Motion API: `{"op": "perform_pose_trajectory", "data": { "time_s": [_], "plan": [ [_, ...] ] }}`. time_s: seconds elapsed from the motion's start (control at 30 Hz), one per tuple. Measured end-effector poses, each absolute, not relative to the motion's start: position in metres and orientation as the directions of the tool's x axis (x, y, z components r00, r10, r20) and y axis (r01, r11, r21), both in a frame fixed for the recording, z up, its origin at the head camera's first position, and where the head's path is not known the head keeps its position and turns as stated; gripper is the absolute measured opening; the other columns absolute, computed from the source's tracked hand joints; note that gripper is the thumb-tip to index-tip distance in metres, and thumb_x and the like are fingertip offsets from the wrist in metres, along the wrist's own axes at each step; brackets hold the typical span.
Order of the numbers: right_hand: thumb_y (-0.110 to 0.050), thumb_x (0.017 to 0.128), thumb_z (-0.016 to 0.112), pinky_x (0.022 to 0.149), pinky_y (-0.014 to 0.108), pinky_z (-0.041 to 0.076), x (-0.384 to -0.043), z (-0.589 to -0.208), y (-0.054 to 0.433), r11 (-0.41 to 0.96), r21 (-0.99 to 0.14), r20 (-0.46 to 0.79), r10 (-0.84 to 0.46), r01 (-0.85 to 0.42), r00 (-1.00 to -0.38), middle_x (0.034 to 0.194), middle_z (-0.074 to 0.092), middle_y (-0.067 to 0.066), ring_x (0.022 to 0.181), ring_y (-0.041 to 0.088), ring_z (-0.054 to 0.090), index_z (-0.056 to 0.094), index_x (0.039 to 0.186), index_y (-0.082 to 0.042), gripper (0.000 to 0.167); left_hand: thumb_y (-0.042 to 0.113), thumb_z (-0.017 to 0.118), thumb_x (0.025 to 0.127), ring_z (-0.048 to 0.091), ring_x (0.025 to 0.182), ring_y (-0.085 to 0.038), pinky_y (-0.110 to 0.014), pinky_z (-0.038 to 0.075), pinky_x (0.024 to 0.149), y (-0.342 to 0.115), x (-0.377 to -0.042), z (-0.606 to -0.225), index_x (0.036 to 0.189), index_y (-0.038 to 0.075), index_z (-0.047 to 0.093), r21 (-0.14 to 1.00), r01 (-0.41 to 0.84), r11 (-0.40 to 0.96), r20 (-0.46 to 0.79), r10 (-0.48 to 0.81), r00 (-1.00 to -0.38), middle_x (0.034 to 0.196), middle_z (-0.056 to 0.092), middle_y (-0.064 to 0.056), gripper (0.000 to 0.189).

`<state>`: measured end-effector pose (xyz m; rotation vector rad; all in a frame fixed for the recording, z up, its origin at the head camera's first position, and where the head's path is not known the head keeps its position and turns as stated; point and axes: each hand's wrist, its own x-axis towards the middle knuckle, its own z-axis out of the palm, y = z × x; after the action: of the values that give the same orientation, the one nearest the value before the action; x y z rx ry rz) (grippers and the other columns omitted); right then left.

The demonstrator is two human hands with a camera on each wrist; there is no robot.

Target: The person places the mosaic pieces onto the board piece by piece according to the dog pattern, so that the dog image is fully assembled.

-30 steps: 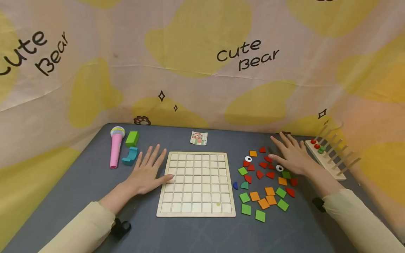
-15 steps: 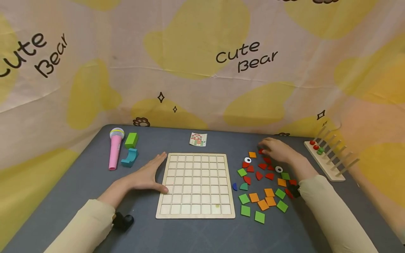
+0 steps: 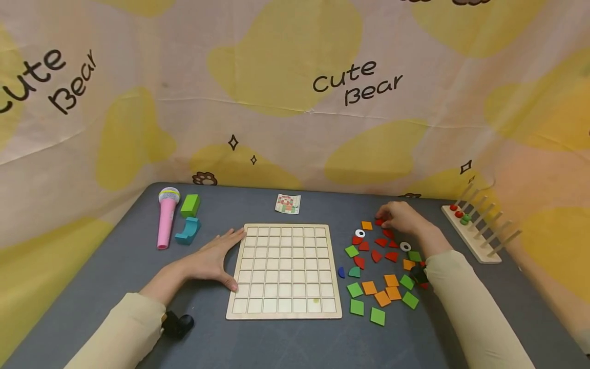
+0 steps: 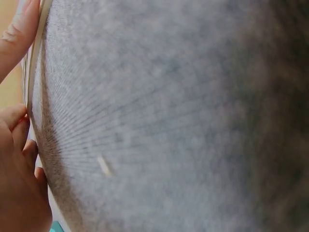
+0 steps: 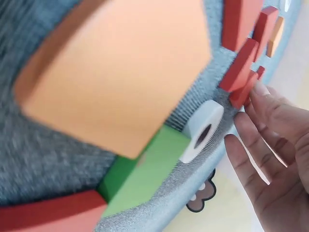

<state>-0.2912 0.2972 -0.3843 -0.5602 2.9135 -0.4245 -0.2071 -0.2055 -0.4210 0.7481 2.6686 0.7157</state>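
Note:
A square wooden grid board (image 3: 283,316) lies on the dark table, its cells bare. My left hand (image 3: 207,260) rests along the board's left edge, thumb and fingers spread apart. In the left wrist view the thumb and fingertips of the left hand (image 4: 21,179) touch the board's rim. My right hand (image 3: 404,220) is at the far side of the loose tiles, its thumb and fingertips pinching a small red tile (image 3: 379,222). The right wrist view shows the right hand (image 5: 277,140) at the red tile (image 5: 260,72), partly hidden by the thumb.
Orange tiles (image 3: 382,298), green tiles (image 3: 377,316) and white eye pieces (image 3: 405,246) lie right of the board. A picture card (image 3: 288,204) is behind it. Pink microphone (image 3: 166,218), green block (image 3: 190,205) and teal arch (image 3: 188,231) stand left; a peg rack (image 3: 479,241) stands right.
My right hand has moved left, from over the table near the peg rack to the red tile, its fingers curling. The left hand has slid its thumb down the board's left edge.

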Motion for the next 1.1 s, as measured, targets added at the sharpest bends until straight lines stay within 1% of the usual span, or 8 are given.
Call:
{"op": "perform_pose_trajectory", "data": {
  "time_s": [0.23, 0.4, 0.53, 0.63, 0.77, 0.83, 0.97, 1.1],
  "plan": [
    [-0.003, 0.084, 0.074, 0.077, 0.04, 0.055, -0.291, -0.385, 0.295, 0.899, -0.31, -0.09, -0.352, -0.31, -0.931, 0.093, 0.07, 0.016, 0.08, 0.023, 0.061, 0.069, 0.095, -0.001, 0.012, 0.058, 0.089, 0.057, 0.011, 0.153, -0.047, -0.07, 0.012, 0.119, -0.205, -0.206, -0.421, 0.157, 0.003, 0.02, 0.52, 0.409, 0.75, -0.14, 0.547, -0.825, 0.167, 0.017, -0.017, 0.133],
    [-0.002, 0.083, 0.076, 0.072, 0.035, 0.051, -0.292, -0.387, 0.293, 0.897, -0.33, -0.091, -0.342, -0.296, -0.935, 0.088, 0.066, 0.012, 0.077, 0.023, 0.056, 0.062, 0.092, -0.004, 0.016, 0.061, 0.088, 0.057, 0.011, 0.153, -0.046, -0.069, 0.013, 0.119, -0.206, -0.206, -0.421, 0.158, 0.005, 0.019, 0.5, 0.405, 0.765, -0.154, 0.539, -0.828, 0.167, 0.016, -0.016, 0.135],
    [-0.002, 0.084, 0.074, 0.07, 0.032, 0.049, -0.292, -0.385, 0.29, 0.892, -0.34, -0.073, -0.34, -0.297, -0.938, 0.086, 0.066, 0.01, 0.076, 0.022, 0.055, 0.062, 0.09, -0.006, 0.015, 0.063, 0.086, 0.057, 0.011, 0.153, -0.046, -0.068, 0.013, 0.12, -0.205, -0.206, -0.42, 0.158, 0.006, 0.018, 0.489, 0.399, 0.776, -0.165, 0.532, -0.831, 0.167, 0.016, -0.015, 0.135],
    [-0.003, 0.086, 0.073, 0.073, 0.034, 0.051, -0.293, -0.381, 0.283, 0.869, -0.399, -0.021, -0.329, -0.294, -0.944, 0.089, 0.069, 0.011, 0.079, 0.022, 0.058, 0.063, 0.092, -0.005, 0.011, 0.065, 0.086, 0.057, 0.011, 0.154, -0.045, -0.068, 0.014, 0.12, -0.205, -0.207, -0.419, 0.158, 0.007, 0.018, 0.481, 0.395, 0.783, -0.174, 0.527, -0.832, 0.167, 0.015, -0.014, 0.134],
    [-0.007, 0.089, 0.071, 0.076, 0.034, 0.051, -0.295, -0.376, 0.263, 0.813, -0.51, 0.059, -0.293, -0.281, -0.954, 0.091, 0.069, 0.013, 0.083, 0.023, 0.061, 0.066, 0.096, -0.004, 0.01, 0.065, 0.086, 0.056, 0.012, 0.153, -0.045, -0.067, 0.015, 0.12, -0.206, -0.207, -0.419, 0.158, 0.007, 0.019, 0.477, 0.393, 0.786, -0.172, 0.522, -0.835, 0.167, 0.016, -0.014, 0.135],
    [-0.01, 0.09, 0.071, 0.074, 0.03, 0.051, -0.296, -0.375, 0.248, 0.786, -0.558, 0.069, -0.277, -0.267, -0.958, 0.091, 0.068, 0.012, 0.082, 0.022, 0.061, 0.067, 0.098, -0.006, 0.01, 0.065, 0.086, 0.056, 0.013, 0.153, -0.045, -0.067, 0.015, 0.12, -0.206, -0.207, -0.418, 0.158, 0.007, 0.02, 0.474, 0.394, 0.787, -0.171, 0.522, -0.836, 0.167, 0.017, -0.014, 0.135],
    [-0.012, 0.09, 0.071, 0.072, 0.026, 0.056, -0.295, -0.374, 0.213, 0.717, -0.653, 0.055, -0.277, -0.245, -0.959, 0.093, 0.069, 0.012, 0.082, 0.018, 0.065, 0.069, 0.1, -0.006, 0.011, 0.067, 0.085, 0.056, 0.013, 0.154, -0.044, -0.067, 0.016, 0.12, -0.206, -0.208, -0.42, 0.158, 0.007, 0.02, 0.465, 0.402, 0.789, -0.171, 0.525, -0.833, 0.167, 0.017, -0.014, 0.135],
    [-0.01, 0.088, 0.073, 0.071, 0.028, 0.061, -0.294, -0.374, 0.176, 0.644, -0.72, 0.066, -0.307, -0.258, -0.949, 0.094, 0.07, 0.014, 0.079, 0.016, 0.069, 0.071, 0.098, -0.005, 0.011, 0.068, 0.084, 0.056, 0.013, 0.154, -0.044, -0.067, 0.016, 0.12, -0.205, -0.208, -0.421, 0.158, 0.007, 0.019, 0.46, 0.402, 0.791, -0.174, 0.525, -0.833, 0.167, 0.016, -0.013, 0.135]
  ]
}}
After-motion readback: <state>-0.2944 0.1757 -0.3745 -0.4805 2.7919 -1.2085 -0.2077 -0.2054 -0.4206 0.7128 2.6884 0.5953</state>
